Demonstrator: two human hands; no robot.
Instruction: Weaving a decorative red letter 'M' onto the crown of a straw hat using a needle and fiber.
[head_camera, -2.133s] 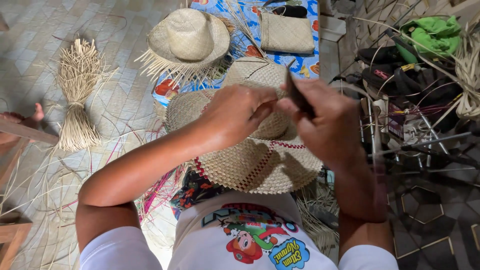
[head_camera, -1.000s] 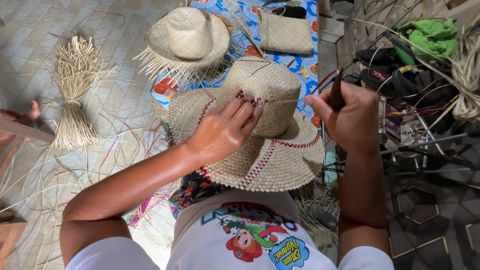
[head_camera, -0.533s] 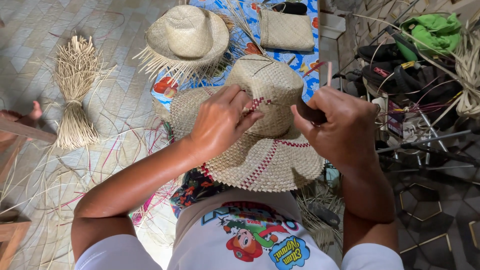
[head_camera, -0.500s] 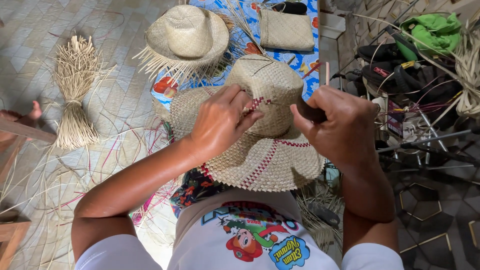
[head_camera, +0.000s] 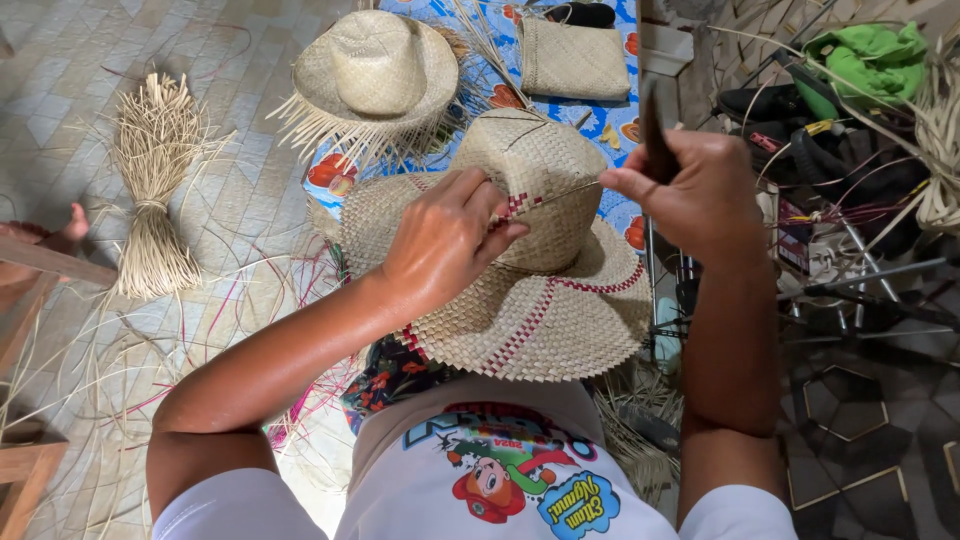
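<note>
Straw, pale and tightly woven, makes up the hat (head_camera: 520, 270) lying on your lap under both hands, red strands running round its brim and up the crown. Your left hand (head_camera: 445, 240) presses on the crown, fingers pinched at the red stitching. Your right hand (head_camera: 690, 190) is closed round a dark tool (head_camera: 652, 125); its lower end is buried in your fist, so its shape is hard to make out. A thin strand (head_camera: 560, 195) stretches between the two hands. Beyond your left hand sits an unfinished hat (head_camera: 375, 70) with a loose fringe; further left lies a tied straw bundle (head_camera: 155, 190).
</note>
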